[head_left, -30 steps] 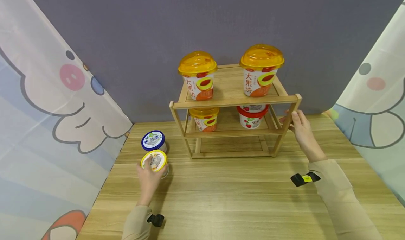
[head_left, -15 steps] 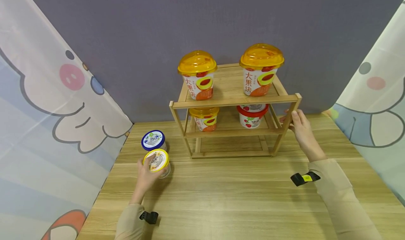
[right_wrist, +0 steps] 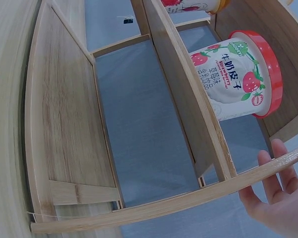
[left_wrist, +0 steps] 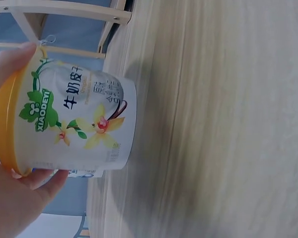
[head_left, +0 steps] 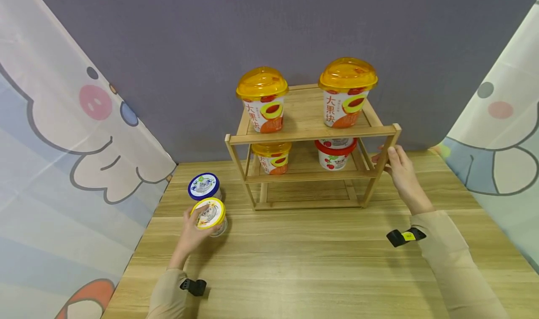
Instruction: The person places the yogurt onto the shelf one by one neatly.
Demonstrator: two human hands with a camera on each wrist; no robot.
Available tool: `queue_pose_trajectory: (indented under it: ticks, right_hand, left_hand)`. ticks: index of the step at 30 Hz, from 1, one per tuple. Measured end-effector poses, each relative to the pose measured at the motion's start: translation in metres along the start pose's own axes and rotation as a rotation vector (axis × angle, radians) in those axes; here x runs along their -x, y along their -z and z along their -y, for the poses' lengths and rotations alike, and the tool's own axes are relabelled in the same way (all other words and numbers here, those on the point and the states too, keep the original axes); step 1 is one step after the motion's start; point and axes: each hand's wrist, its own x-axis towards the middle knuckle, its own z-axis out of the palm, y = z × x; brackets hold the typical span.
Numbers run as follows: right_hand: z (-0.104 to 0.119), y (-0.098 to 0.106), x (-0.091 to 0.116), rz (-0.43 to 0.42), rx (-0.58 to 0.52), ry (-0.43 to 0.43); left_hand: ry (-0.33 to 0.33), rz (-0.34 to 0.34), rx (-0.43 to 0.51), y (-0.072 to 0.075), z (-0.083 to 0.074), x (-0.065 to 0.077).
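Observation:
My left hand (head_left: 191, 235) grips a white tub with a yellow lid (head_left: 209, 213) at the left of the table, thumb and fingers round its lid end. In the left wrist view this vanilla-flower tub (left_wrist: 84, 114) has its base close to the tabletop. Right behind it stands a tub with a dark blue lid (head_left: 204, 186), partly hidden. My right hand (head_left: 402, 171) holds the right front post of a wooden shelf rack (head_left: 311, 134); the right wrist view shows fingers (right_wrist: 283, 173) curled at the rail, near a red-lidded strawberry tub (right_wrist: 233, 74).
Two cups with orange domed lids, one on the left (head_left: 263, 101) and one on the right (head_left: 349, 94), stand on the rack's top. Its middle shelf bears another orange-lidded cup (head_left: 273, 159) and stacked red-lidded tubs (head_left: 334, 155). A grey wall (head_left: 189, 76) closes the back.
The yellow-lidded tub has shifted slightly right in my left hand, while my left wrist has swung left and down. The right hand stays on the rack's post.

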Motion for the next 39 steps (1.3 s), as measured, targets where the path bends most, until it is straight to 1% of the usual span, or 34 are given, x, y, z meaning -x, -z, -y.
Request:
queue_pose_trajectory:
  ticks: [3, 6, 8, 11, 14, 19, 24, 29, 35, 39]
  right_hand:
    - [0.0, 0.001, 0.001, 0.007, 0.015, 0.003]
    - [0.0, 0.001, 0.001, 0.009, 0.021, 0.007]
    - [0.0, 0.001, 0.001, 0.014, 0.003, 0.01]
    - [0.0, 0.001, 0.001, 0.022, -0.022, 0.013]
    - [-0.001, 0.0, 0.001, 0.027, -0.039, 0.015]
    - [0.0, 0.0, 0.0, 0.021, -0.051, 0.017]
    - [0.001, -0.001, 0.0, 0.014, -0.057, 0.017]
    - [0.0, -0.001, 0.001, 0.011, -0.061, 0.009]
    - [-0.001, 0.0, 0.0, 0.002, -0.002, 0.003]
    - [-0.001, 0.0, 0.0, 0.006, -0.026, 0.008]
  left_hand:
    - [0.012, 0.036, -0.003, 0.002, -0.001, -0.001]
    - [0.012, 0.044, -0.014, 0.003, -0.002, 0.0]
    - [-0.005, 0.017, -0.019, 0.002, -0.002, 0.001]
    - [-0.038, -0.046, -0.023, -0.002, -0.003, 0.005]
    - [-0.038, -0.093, -0.018, -0.006, -0.003, 0.01]
    - [0.013, -0.115, 0.024, -0.01, -0.001, 0.015]
    - [0.035, -0.142, 0.056, -0.015, 0.003, 0.016]
    - [0.032, -0.161, 0.069, -0.017, 0.007, 0.014]
    - [0.025, -0.204, 0.091, -0.02, 0.01, 0.012]
    - [0.016, -0.236, 0.121, -0.022, 0.011, 0.012]
